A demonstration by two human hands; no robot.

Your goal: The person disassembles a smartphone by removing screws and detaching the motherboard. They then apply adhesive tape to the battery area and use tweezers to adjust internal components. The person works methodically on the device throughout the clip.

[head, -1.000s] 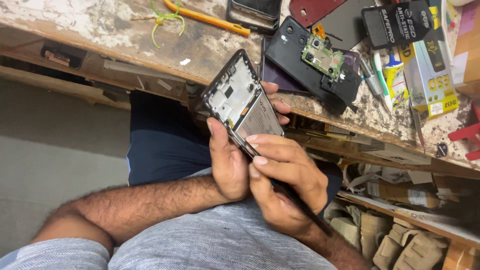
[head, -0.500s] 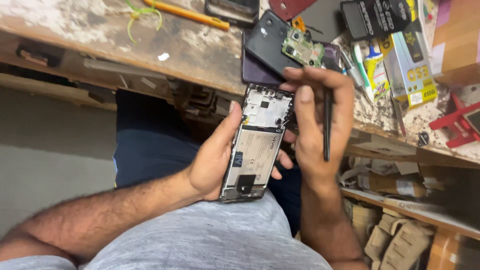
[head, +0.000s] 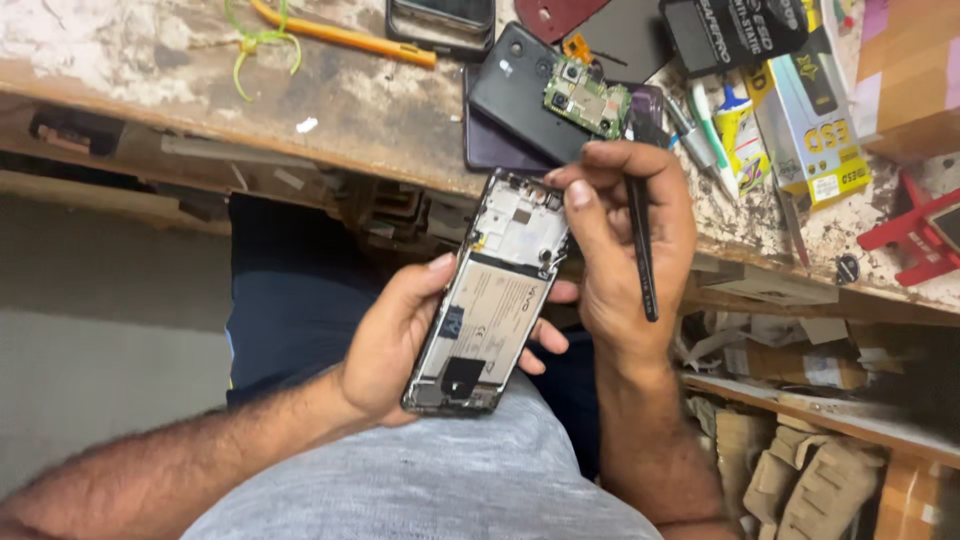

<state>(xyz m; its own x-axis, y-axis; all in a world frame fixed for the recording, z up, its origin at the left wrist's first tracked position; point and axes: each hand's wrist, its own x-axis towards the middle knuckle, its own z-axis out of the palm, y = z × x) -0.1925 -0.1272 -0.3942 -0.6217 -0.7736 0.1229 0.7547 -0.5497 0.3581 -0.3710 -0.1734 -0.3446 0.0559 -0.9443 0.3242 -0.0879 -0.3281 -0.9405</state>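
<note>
The left hand [head: 395, 335] comes in from the lower left with its forearm stretched across the lap, palm up, and is closed around the opened smartphone with a silver frame and a pale battery showing [head: 495, 295], thumb along its left edge and fingertips curling out from under its right edge. The phone is held tilted above the lap, just in front of the edge of the worn, stained wooden bench [head: 300, 100]. The right hand [head: 625, 245] rises from the lower right, wrist bent, pinching at the phone's upper right corner with thumb and forefinger while a thin black rod-shaped tool [head: 641, 250] is gripped against its palm, pointing down. On the bench just beyond the phone lie 2 dark phone back covers [head: 510, 105] with a small green circuit board [head: 586, 102] on top. An orange pencil-like stick [head: 345, 35] lies farther left.
</note>
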